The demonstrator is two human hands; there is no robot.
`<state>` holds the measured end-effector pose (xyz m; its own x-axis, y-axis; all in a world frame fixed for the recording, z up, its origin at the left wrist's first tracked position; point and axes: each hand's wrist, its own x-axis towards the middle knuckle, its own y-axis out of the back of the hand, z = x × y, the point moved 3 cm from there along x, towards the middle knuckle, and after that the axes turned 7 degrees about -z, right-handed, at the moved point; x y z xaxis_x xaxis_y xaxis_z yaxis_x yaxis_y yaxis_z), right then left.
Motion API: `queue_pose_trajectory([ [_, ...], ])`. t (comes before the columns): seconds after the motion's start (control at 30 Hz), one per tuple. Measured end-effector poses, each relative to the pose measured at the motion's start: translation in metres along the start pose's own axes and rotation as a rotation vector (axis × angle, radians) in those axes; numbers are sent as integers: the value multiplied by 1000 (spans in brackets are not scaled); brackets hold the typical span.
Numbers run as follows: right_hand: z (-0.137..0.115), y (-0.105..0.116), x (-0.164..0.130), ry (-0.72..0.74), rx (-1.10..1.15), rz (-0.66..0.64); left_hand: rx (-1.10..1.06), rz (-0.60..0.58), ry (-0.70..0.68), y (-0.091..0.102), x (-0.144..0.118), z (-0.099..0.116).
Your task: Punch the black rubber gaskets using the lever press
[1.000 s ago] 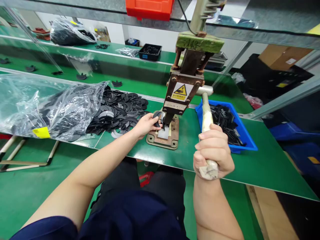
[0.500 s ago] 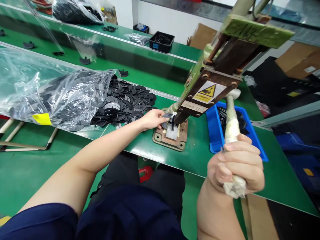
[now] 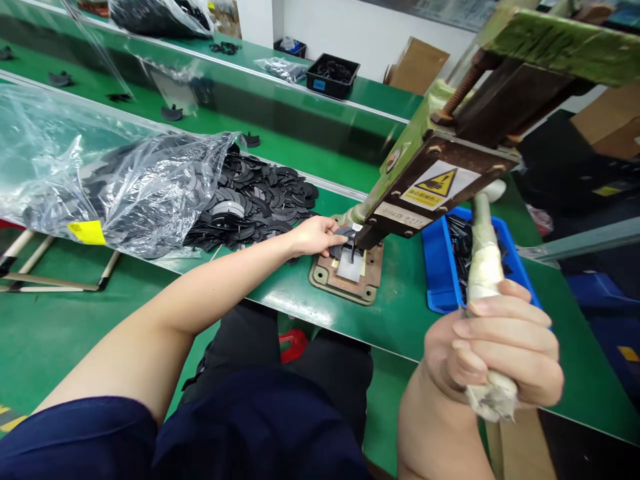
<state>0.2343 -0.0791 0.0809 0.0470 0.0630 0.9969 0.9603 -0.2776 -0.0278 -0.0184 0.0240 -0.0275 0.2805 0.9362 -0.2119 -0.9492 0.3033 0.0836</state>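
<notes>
My left hand (image 3: 316,237) pinches a dark curved piece (image 3: 344,244) over the base plate (image 3: 345,288) of a green hand press (image 3: 425,173). Part of that piece lies beneath the press's ram (image 3: 369,237), beside a light grey flat plate (image 3: 351,267). Fingers of my right hand (image 3: 500,350) wrap round the lever handle (image 3: 486,257) of the press, which is bound in whitish tape. Close to my left forearm lies a heap of similar dark curved pieces (image 3: 265,197).
A clear plastic bag (image 3: 150,180) full of curved pieces lies on the left of the green bench. Right of the press stands a blue bin (image 3: 437,280) holding dark parts. Farther back, a black tray (image 3: 333,77) sits behind a belt with scattered pieces.
The curved piece in my left hand has moved right, farther under the ram. My right hand and the lever handle appear lower and farther right, while the whole view has shifted slightly.
</notes>
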Motion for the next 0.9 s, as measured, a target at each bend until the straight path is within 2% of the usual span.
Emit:
queue_pose_trajectory([
  [0.2, -1, 1, 1, -54, -52, -21, 60, 31, 49, -2, 0, 4],
  [0.37, -3, 1, 0, -36, -34, -10, 80, -17, 125, 0, 5, 2],
  [0.57, 0, -6, 1, -44, 1, 69, -86, -38, 260, -9, 4, 5],
  [0.7, 3, -9, -1, 66, 56, 138, -170, 11, 255, -13, 1, 4],
  [0.77, 2, -9, -1, 52, 50, 121, -195, 3, 252, -14, 0, 3],
  [0.9, -2, -6, 12, -67, -16, 20, -223, 13, 216, -13, -4, 0],
])
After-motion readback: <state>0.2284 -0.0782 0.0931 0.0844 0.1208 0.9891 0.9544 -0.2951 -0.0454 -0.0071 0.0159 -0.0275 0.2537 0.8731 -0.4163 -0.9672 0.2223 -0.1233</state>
